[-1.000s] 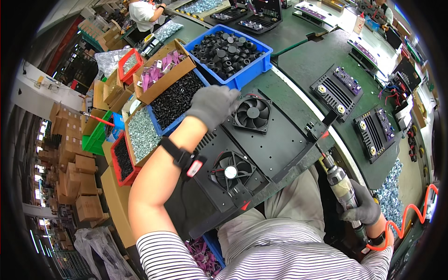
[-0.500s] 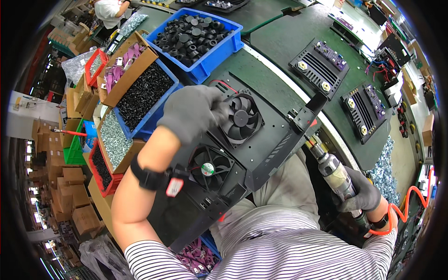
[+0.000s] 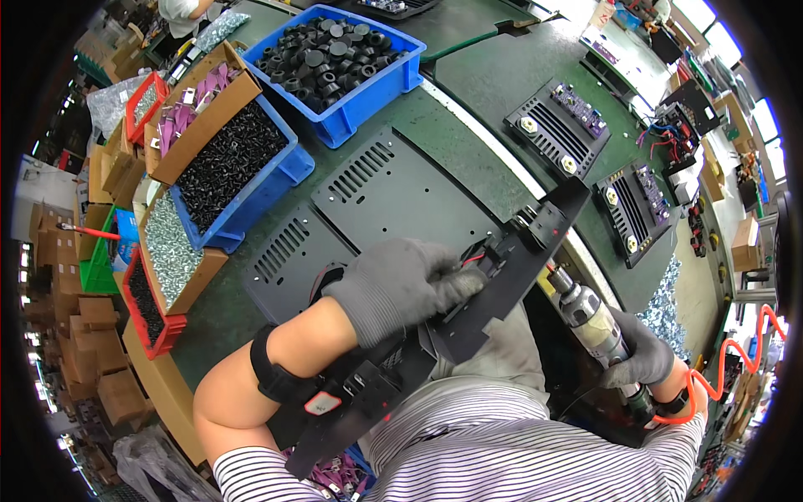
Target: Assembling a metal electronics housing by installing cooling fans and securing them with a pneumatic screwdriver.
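I find the black sheet-metal plate, pierced with slots and round holes (image 3: 401, 192), lying on the green tabletop (image 3: 230, 326). Its upright black flange (image 3: 506, 297) runs along the near side, long axis from lower left to upper right. My left hand, in a grey knit glove (image 3: 397, 289), is nearer the flange's middle; a small black part with a red wire (image 3: 495, 258) lies just beyond its fingertips, partly hidden. Left grip: fingers bent and gathered; I cannot tell whether they pinch anything. The palm faces down, the forearm slanting in from lower left. My right hand, likewise gloved (image 3: 646, 351), wraps the silver-grey cylindrical power driver (image 3: 592, 322), which slants up and leftward, tip near the flange; contact unconfirmed.
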`<action>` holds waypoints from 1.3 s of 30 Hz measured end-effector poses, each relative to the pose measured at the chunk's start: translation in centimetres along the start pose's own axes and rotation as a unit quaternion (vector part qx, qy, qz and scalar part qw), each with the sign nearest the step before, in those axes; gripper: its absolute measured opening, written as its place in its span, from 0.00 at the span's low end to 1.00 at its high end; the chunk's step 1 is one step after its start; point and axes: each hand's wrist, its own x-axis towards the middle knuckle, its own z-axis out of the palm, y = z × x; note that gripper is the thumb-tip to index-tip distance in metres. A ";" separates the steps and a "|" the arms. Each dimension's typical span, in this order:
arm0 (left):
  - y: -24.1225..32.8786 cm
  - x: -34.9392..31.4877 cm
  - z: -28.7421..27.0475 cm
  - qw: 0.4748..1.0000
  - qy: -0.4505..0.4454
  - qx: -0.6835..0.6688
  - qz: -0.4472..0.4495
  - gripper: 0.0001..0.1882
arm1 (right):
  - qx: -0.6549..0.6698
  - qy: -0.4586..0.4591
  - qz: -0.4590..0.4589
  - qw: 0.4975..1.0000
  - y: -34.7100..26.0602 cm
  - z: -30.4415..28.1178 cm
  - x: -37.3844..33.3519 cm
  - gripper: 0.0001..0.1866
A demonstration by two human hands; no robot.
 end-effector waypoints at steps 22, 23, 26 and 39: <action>-0.7 2.3 -1.3 0.990 -0.040 -0.106 0.081 0.26 | 0.085 0.063 0.103 0.989 -0.2 0.6 -1.1 0.44; -0.5 2.4 -1.4 0.991 -0.046 -0.101 0.081 0.26 | 0.076 0.061 0.100 0.990 -0.2 0.6 -1.1 0.44; -0.3 2.6 -1.5 0.991 -0.057 -0.089 0.077 0.26 | 0.046 0.075 0.075 0.993 -0.2 0.7 -0.9 0.44; -0.2 3.0 -0.7 0.982 -0.091 -0.159 0.044 0.25 | 0.016 0.020 0.025 0.999 -0.5 -0.1 -0.1 0.45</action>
